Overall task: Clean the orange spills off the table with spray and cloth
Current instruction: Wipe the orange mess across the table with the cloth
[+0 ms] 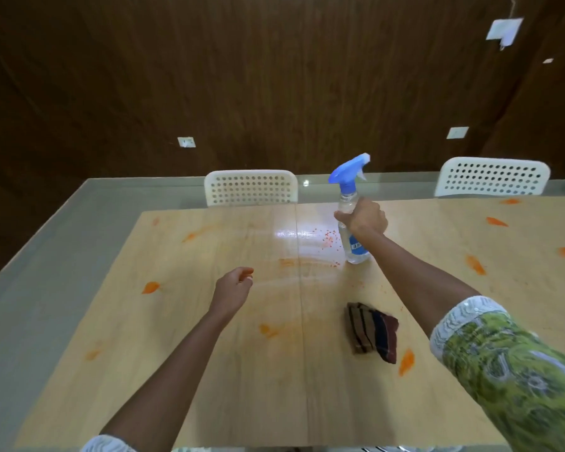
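At twelve o'clock from the table's centre, the right hand (364,216) wraps its fingers around the body of the spray bottle (351,220), whose base appears to touch or sit just above the table (209,370); contact cannot be told with certainty; the blue trigger head points away toward one o'clock, and no finger rests on the trigger. Toward nine o'clock of the bottle, the left hand (234,287) hovers over the surface with fingers loosely curled, holding nothing. Just left of the bottle lies a wet, glossy patch bearing fine orange droplets and a smeared orange streak (300,263), which suggests a zone already sprayed and partly wiped; the folded striped cloth (371,332) lies flat at five o'clock of centre, apart from both hands. Undisturbed orange spills (150,287) remain around the edges: at nine o'clock, seven o'clock, near the cloth at five o'clock, and several at two to three o'clock on the right. Two white perforated chairs (251,187) stand beyond the far edge. Judged from this layout, the step in hand is the handling of the bottle between spraying and wiping; the task seems at an early stage; the next move likely calls either for a trigger grip aimed at a fresh spill, or for release of the bottle and a grasp on the cloth.
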